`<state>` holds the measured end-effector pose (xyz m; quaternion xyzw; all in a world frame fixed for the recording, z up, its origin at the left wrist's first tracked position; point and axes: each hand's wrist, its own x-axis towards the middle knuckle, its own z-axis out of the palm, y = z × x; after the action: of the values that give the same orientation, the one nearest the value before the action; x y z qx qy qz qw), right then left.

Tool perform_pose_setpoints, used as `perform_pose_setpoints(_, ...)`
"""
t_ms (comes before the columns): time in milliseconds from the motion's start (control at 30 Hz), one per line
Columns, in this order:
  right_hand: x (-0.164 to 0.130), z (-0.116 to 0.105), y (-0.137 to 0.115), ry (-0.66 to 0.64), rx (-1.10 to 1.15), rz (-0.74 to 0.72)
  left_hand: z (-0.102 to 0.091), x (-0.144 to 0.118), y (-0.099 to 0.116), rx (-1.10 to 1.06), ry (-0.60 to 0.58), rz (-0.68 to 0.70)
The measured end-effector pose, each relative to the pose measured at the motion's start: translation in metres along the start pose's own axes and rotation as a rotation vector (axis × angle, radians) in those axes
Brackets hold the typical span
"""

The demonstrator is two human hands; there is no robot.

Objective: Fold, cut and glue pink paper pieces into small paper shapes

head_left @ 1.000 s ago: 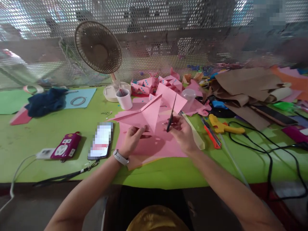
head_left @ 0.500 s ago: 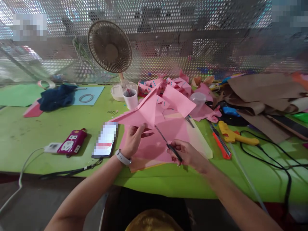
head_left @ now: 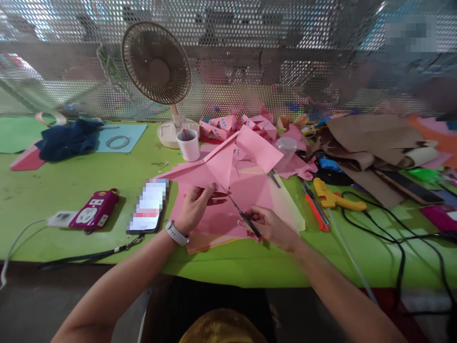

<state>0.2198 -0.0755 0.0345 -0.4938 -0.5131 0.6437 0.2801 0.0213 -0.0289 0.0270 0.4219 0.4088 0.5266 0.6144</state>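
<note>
A folded sheet of pink paper (head_left: 194, 172) is pinched at its near edge by my left hand (head_left: 195, 204), thumb on top. My right hand (head_left: 267, 227) is closed around the dark handles of a pair of scissors (head_left: 250, 224). The blades point up and left and reach the near edge of the folded paper, close to my left fingertips. Under both hands lies a larger pink sheet (head_left: 228, 219) on top of pale yellow paper (head_left: 291, 202). Part of the left fingers is hidden behind the paper.
On the green table (head_left: 89, 176) stand a fan (head_left: 157, 71) and a white cup (head_left: 188, 145). A phone (head_left: 148, 207) and a purple power strip (head_left: 94, 209) lie left. To the right are a box cutter (head_left: 317, 212), a yellow glue gun (head_left: 337, 196), cables and brown paper (head_left: 371, 136).
The scissor blades have moved up and left against the folded paper. My left hand keeps its hold. The whole view has shifted slightly to the right.
</note>
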Motion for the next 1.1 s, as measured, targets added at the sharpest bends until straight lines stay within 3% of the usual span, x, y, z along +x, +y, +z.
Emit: perform_pose_setpoints(1100, 0.0023, 0.0000, 0.0040, 0.024, -0.013, 0.020, -0.0014, 0.0004, -0.0042, -0.018, 0.015, 0.052)
